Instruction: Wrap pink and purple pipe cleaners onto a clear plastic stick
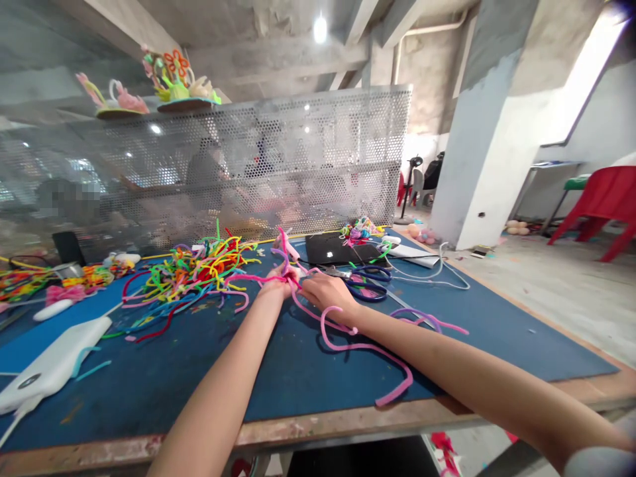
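Both my hands are close together over the middle of the blue table mat. My left hand (282, 281) is closed around a bunch of pink and purple pipe cleaners (297, 301), whose ends stick out on several sides. Right beside it, my right hand (325, 293) has its fingers curled in against the same bunch; its fingertips are partly hidden, so what they pinch is unclear. Dark blue-handled scissors (366, 293) lie just past my right hand. A long pink pipe cleaner (368, 346) curls across the mat below my right forearm.
A heap of colourful pipe cleaners (199, 271) spreads to the left, near a white power bank (59, 354) with a cable. Behind my hands lies a flat black case (318, 249). A perforated metal screen (298, 165) stands along the far edge, with pipe-cleaner crafts (173, 89) on top.
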The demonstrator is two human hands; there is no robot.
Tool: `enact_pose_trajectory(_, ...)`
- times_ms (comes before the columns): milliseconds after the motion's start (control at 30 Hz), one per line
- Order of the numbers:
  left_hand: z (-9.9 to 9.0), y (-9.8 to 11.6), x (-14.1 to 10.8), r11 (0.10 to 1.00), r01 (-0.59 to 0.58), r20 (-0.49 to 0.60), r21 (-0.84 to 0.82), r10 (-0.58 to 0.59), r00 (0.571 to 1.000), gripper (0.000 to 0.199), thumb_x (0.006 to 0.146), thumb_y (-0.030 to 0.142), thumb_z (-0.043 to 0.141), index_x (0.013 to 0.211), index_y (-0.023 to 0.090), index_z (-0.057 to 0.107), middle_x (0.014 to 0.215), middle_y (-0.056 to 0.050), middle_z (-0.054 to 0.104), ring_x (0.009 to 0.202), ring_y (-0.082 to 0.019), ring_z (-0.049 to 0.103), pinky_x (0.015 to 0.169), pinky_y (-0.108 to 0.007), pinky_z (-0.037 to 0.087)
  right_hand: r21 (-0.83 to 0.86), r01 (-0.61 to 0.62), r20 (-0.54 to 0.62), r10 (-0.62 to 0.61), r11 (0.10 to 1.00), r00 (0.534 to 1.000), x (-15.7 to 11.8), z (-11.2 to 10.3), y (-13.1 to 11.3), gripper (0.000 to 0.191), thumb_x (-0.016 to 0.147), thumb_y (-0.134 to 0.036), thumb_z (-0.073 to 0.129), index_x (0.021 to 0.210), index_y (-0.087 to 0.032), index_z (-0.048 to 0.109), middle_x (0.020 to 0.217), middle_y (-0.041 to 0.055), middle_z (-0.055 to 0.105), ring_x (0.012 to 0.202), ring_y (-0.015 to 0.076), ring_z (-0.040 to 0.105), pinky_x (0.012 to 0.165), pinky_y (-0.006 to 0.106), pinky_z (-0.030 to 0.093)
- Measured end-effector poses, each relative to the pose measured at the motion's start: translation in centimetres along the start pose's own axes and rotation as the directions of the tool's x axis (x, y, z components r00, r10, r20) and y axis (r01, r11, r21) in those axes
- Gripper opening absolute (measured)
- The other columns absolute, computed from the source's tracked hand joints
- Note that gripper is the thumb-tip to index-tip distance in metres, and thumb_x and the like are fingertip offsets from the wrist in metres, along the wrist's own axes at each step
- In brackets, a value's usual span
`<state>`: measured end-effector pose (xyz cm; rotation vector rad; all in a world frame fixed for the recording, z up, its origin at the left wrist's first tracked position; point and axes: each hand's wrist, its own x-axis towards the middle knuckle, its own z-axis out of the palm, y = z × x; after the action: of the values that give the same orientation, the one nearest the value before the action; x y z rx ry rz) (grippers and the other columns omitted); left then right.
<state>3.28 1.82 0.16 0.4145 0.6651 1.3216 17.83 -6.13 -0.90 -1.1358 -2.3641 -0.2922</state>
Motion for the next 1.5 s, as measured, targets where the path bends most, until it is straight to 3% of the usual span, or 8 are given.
enact_pose_trajectory(167,0.9,-0.5,-0.5,0.998,-0.054,0.042,0.034,0.052,0.998,0.025,0.090,0.012,0.044,0.071,0.014,0.060,0.053,0.001,0.053,0.044,-0.006,0.051,0.045,-0.017,0.046,0.239,-0.216,-0.112,0.247,0.947,0.962,-0.3,-0.2,2.1,0.025,0.090,-0.033,0.048,0.080,-0.018,0.064,0.076,0.0061,0.062,0.073,0.0152,0.054,0.062,0.023,0.031)
enact_pose_trajectory(467,1.4,-1.5,-0.5,0.933,-0.323,0.132,0.155,0.305,0.943,0.017,0.083,0.026,0.060,0.072,0.014,0.063,0.064,-0.001,0.065,0.056,-0.008,0.061,0.060,-0.020,0.052,0.554,-0.255,-0.184,0.415,0.792,0.891,0.6,-0.8,5.4,0.024,0.085,-0.029,0.049,0.078,-0.016,0.067,0.070,0.0028,0.062,0.064,0.0129,0.052,0.060,0.023,0.036)
enact_pose_trajectory(767,0.5,-1.3,-0.5,0.854,-0.400,0.227,0.332,0.340,0.913,0.027,0.055,0.020,0.082,0.072,0.007,0.066,0.052,-0.001,0.062,0.046,-0.009,0.058,0.050,-0.019,0.048,0.680,-0.240,-0.219,0.503,0.693,0.836,0.5,-1.9,9.1,0.010,0.069,-0.026,0.067,0.067,-0.017,0.070,0.068,0.0023,0.060,0.064,0.0133,0.051,0.063,0.026,0.037)
enact_pose_trajectory(967,0.3,-0.8,-0.2,0.883,-0.366,0.206,0.295,0.315,0.926,0.025,0.062,0.018,0.078,0.081,0.011,0.063,0.065,-0.002,0.068,0.056,-0.013,0.065,0.053,-0.021,0.050,0.808,-0.219,-0.187,0.590,0.547,0.786,0.7,-1.6,9.5,0.012,0.063,-0.028,0.069,0.066,-0.017,0.069,0.063,0.0002,0.062,0.060,0.0123,0.050,0.061,0.026,0.037)
enact_pose_trajectory(1100,0.6,-0.2,-0.7,0.928,-0.281,0.209,0.246,0.232,0.950,0.016,0.080,0.028,0.062,0.087,0.014,0.063,0.076,-0.004,0.070,0.065,-0.015,0.068,0.062,-0.026,0.054,0.898,-0.186,-0.161,0.691,0.399,0.705,0.9,-1.7,9.2,0.021,0.061,-0.035,0.071,0.068,-0.016,0.069,0.066,0.0000,0.063,0.063,0.0123,0.051,0.063,0.026,0.038)
enact_pose_trajectory(1200,0.6,0.4,-1.2,0.967,-0.202,0.230,0.155,0.163,0.959,0.036,0.091,0.043,0.041,0.093,0.015,0.063,0.084,-0.007,0.071,0.079,-0.020,0.069,0.073,-0.036,0.054,0.957,-0.159,-0.078,0.745,0.241,0.662,0.9,-1.7,8.4,0.025,0.059,-0.036,0.074,0.071,-0.016,0.069,0.068,-0.0011,0.063,0.061,0.0098,0.050,0.060,0.024,0.038)
enact_pose_trajectory(1333,0.0,1.0,-1.5,0.997,-0.078,0.343,-0.023,0.082,0.936,0.066,0.087,0.064,0.023,0.108,0.014,0.061,0.101,-0.013,0.069,0.103,-0.030,0.062,0.085,-0.049,0.048,0.988,-0.151,0.112,0.791,-0.025,0.602,1.0,-1.4,7.4,0.026,0.057,-0.035,0.076,0.072,-0.016,0.065,0.058,-0.0051,0.055,0.048,0.0051,0.039,0.046,0.020,0.030)
enact_pose_trajectory(1500,-0.8,1.1,-1.5,0.998,-0.065,0.476,-0.006,0.060,0.877,0.082,0.076,0.078,0.021,0.120,0.018,0.056,0.119,-0.016,0.062,0.114,-0.035,0.054,0.089,-0.056,0.043,0.927,-0.168,0.372,0.776,-0.335,0.509,1.0,-1.0,7.1,0.024,0.066,-0.025,0.073,0.063,-0.017,0.051,0.045,-0.0093,0.036,0.039,0.0039,0.029,0.036,0.017,0.022)
